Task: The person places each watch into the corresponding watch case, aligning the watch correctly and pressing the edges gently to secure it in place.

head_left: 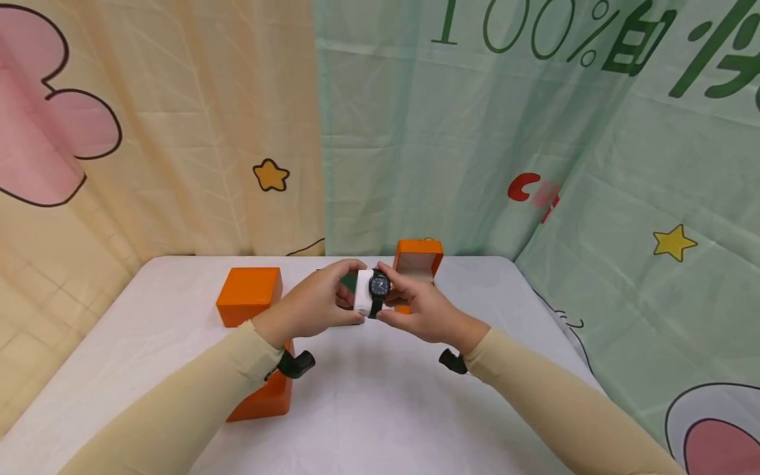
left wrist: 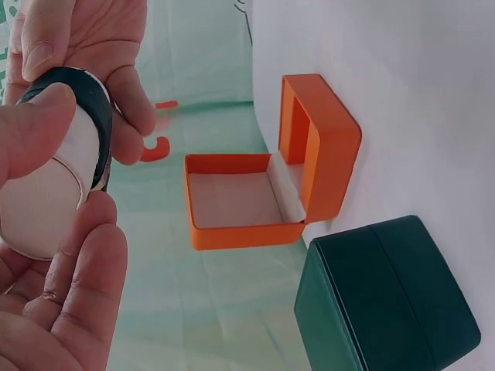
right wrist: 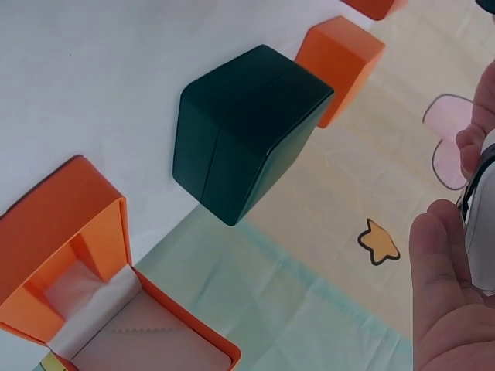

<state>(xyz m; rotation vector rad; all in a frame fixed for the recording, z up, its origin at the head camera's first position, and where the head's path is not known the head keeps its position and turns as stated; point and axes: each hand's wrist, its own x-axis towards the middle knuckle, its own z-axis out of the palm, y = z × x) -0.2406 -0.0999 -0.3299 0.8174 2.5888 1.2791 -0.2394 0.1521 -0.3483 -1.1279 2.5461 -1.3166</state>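
Note:
A wristwatch (head_left: 379, 285) with a black dial and dark strap is wrapped round a white cushion (head_left: 361, 294), raised in front of me over the table. My left hand (head_left: 311, 300) grips the cushion's left end between thumb and fingers. From the other side, my right hand (head_left: 424, 307) holds the watch and cushion, thumb and fingertips at the strap. In the left wrist view the cushion's pale flat end (left wrist: 35, 209) shows between the left thumb and fingers. Behind the hands are an open orange box (left wrist: 240, 239) with a pale lining and a dark green box (right wrist: 240, 131).
A shut orange box (head_left: 249, 290) stands at the left of the white-covered table (head_left: 380, 409). Closer to me, another orange box (head_left: 270, 399) is partly hidden by my left forearm. Printed curtains (head_left: 404, 132) hang behind and beside the table.

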